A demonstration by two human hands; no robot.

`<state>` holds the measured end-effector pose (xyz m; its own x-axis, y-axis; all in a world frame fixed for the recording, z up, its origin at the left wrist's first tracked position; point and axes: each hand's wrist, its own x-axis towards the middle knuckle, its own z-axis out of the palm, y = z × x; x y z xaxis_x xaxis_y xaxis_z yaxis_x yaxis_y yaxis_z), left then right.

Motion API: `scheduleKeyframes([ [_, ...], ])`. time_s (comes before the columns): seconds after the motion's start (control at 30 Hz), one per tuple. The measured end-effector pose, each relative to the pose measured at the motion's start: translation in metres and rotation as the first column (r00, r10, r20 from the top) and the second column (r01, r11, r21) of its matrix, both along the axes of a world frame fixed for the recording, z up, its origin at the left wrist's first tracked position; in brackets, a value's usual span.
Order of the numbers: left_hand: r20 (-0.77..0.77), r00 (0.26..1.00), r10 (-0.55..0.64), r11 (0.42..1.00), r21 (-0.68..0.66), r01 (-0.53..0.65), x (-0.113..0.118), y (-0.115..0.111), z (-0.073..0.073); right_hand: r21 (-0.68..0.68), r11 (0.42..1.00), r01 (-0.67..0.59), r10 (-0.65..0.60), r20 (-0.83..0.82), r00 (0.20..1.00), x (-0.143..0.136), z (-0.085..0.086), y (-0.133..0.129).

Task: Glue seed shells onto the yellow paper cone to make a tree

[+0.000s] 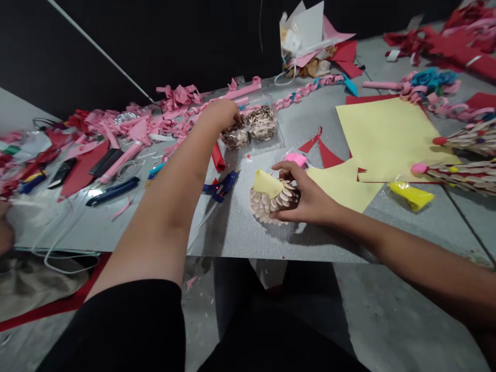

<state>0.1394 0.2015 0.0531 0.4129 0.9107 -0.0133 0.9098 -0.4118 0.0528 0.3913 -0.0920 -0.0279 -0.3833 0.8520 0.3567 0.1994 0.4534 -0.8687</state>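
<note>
The right hand's (310, 200) fingers curve apart around the husk-covered paper cone (267, 183) on the table (236, 238); squeezing could dislodge husks. The left hand (221, 114), fingertips hidden, could tip the clear plastic tray (279, 136) by snagging it.

Moderate, cool indoor light on grey tabletop (240, 243) — source out of view, seemingly overhead. Soft-edged shadows below right hand (300, 194) and scale-covered piece (267, 204), another beside left forearm (174, 191). Small bright glare near dark blue stapler (112, 192), glints on clear plastic tray (281, 137). Black wall (174, 41) and black clothing (127, 325) sink into near-featureless dark. Mild softness overall, fine detail smeared toward left edge — wide-angle stretching toward lower corners.
</note>
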Motion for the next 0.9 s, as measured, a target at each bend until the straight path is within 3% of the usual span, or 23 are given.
scheduleKeyframes([
  [0.13, 0.100, 0.992, 0.079, 0.995, 0.059, -0.085, -0.005, -0.002, 0.006, -0.023, 1.000, 0.002, -0.002, -0.001, 1.000, 0.001, 0.000, 0.000],
  [0.23, 0.160, 0.983, 0.085, 0.987, 0.120, -0.104, -0.016, -0.023, 0.017, -0.036, 0.999, 0.012, -0.013, -0.007, 1.000, 0.001, -0.001, 0.000],
  [0.33, 0.284, 0.959, 0.010, 0.970, 0.230, -0.078, -0.030, -0.071, 0.030, -0.048, 0.999, 0.017, -0.018, -0.017, 1.000, 0.001, -0.001, 0.000],
  [0.43, 0.394, 0.916, -0.076, 0.956, 0.291, -0.046, -0.042, -0.149, 0.035, -0.080, 0.997, 0.010, -0.013, -0.036, 0.999, 0.000, -0.002, 0.001],
  [0.53, 0.543, 0.803, -0.244, 0.932, 0.360, 0.040, -0.045, -0.233, 0.027, -0.110, 0.994, -0.019, 0.011, -0.073, 0.997, 0.001, -0.004, 0.002],
  [0.63, 0.658, 0.676, -0.333, 0.920, 0.383, 0.080, -0.037, -0.295, 0.010, -0.096, 0.992, -0.084, 0.073, -0.107, 0.992, 0.003, -0.006, 0.005],
  [0.73, 0.738, 0.593, -0.324, 0.922, 0.387, 0.022, -0.023, -0.324, -0.008, -0.055, 0.987, -0.151, 0.144, -0.110, 0.983, 0.008, -0.007, 0.009],
  [0.9, 0.808, 0.485, -0.335, 0.907, 0.416, -0.065, -0.007, -0.340, -0.031, -0.011, 0.976, -0.216, 0.214, -0.094, 0.972, 0.013, -0.007, 0.012],
])
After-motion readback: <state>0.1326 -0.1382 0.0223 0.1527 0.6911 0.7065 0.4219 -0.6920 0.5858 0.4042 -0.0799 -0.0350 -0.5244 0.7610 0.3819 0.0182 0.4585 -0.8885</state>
